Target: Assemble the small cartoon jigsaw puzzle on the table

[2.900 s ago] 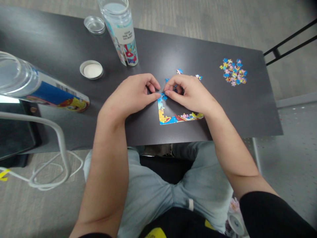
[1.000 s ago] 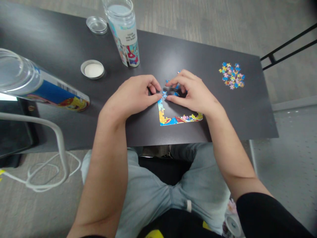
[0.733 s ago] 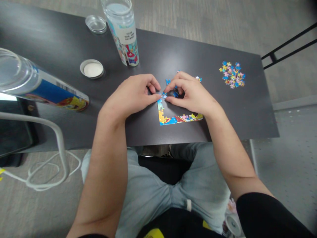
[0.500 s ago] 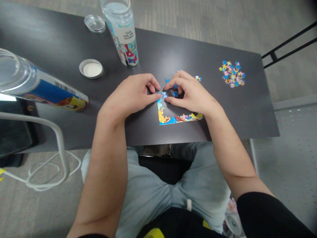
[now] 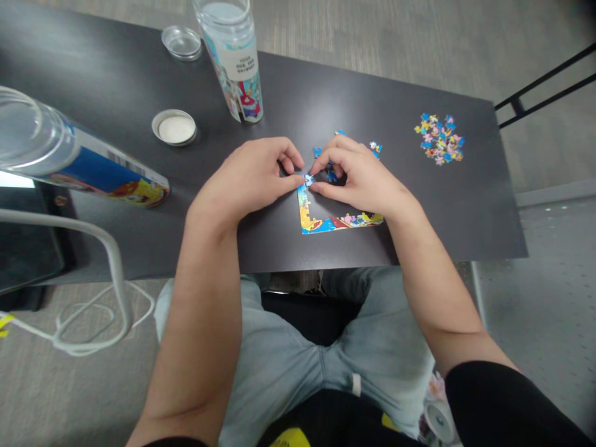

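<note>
A partly joined jigsaw border (image 5: 305,214) forms an L, with one side along the front and the other running up the left. At the top of its left side is a small blue and white puzzle piece (image 5: 308,180). My left hand (image 5: 265,171) is curled beside it, thumb tip against the piece's left edge. From the other side, my right hand (image 5: 356,171) has its thumb and index finger bent round the same piece. Several loose blue pieces (image 5: 332,176) lie under and behind my right hand, partly hidden by it.
A pile of loose puzzle pieces (image 5: 440,139) lies at the right on the dark table (image 5: 484,211). Left of my hands stand a clear printed canister (image 5: 244,81), a larger canister (image 5: 116,171) and two round lids, one silver (image 5: 181,43) and one white-lined (image 5: 174,128). A white cable (image 5: 114,261) loops at far left.
The small piece now sits closer against the top of the border's left side, with both hands closed in around it. The whole view has shifted slightly.
</note>
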The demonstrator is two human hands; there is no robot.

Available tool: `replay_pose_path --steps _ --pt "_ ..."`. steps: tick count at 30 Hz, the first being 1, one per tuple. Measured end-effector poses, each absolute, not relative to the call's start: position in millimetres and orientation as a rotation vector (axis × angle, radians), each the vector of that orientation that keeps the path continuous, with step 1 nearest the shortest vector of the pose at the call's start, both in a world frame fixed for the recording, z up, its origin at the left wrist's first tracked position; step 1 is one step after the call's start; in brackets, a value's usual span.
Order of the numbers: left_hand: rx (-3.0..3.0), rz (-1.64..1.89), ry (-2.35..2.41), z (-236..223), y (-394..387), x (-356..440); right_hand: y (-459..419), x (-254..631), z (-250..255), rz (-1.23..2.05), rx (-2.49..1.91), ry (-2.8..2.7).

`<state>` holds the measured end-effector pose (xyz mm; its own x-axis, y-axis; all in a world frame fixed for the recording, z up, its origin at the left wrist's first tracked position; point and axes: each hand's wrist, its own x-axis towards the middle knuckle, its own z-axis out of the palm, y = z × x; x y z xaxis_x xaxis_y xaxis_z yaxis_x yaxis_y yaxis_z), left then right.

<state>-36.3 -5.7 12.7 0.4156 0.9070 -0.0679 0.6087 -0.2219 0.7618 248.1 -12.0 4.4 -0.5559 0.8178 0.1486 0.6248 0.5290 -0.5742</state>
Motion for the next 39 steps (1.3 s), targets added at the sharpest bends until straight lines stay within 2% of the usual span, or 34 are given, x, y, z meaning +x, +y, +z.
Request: replay_pose_path --steps 23,32,39 --pt "1.923 0.527 1.269 13.9 -6.2 -37.1 -14.6 250.3 13.0 0.572 -1.092 -2.305" --pt "1.951 0.445 1.435 27.9 -12.0 -25.3 22.8 321.1 -4.4 0.324 -1.292 -1.886" --pt "1.986 0.418 1.489 21.9 -9.1 -25.4 16.2 358.8 15.2 0.355 -1.436 -2.015"
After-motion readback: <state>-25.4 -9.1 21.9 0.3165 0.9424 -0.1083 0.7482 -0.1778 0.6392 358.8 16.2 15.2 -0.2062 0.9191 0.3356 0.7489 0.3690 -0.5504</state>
